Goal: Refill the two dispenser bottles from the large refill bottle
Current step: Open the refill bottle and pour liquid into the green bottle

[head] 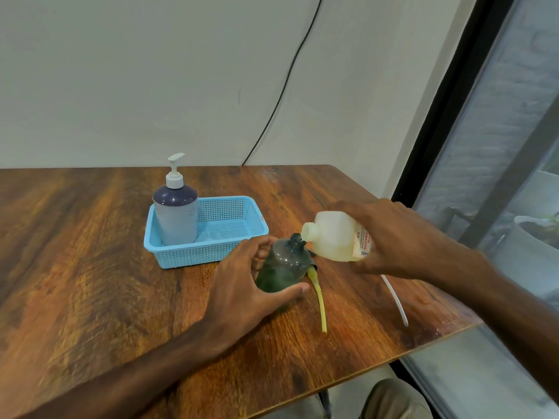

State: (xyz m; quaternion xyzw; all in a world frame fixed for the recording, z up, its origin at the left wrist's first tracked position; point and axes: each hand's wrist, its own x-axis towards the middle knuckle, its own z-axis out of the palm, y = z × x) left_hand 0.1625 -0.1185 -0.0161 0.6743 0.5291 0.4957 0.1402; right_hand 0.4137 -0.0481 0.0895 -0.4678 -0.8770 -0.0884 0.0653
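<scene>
Looks like a plain office or spare room, can't tell which. Wood-grain tabletop [90,252] in a corner vs. bare pale wall [151,71] w/ loose black cable [287,80]. Big dark-framed window [499,131] at right; potted plant [538,234] outside. Blue plastic basket [230,234] w/ pump bottle [177,213].

Both forearms bare, no sleeves, left hand [242,285] and right hand [402,237] without rings; khaki trouser knee [396,400] near right.

Broad bare counter [75,252] open at left, blue basket [211,234] with pump bottle [177,213] blocking the middle, yellow tube [320,300] and white tube [394,300] lying near right edge
</scene>
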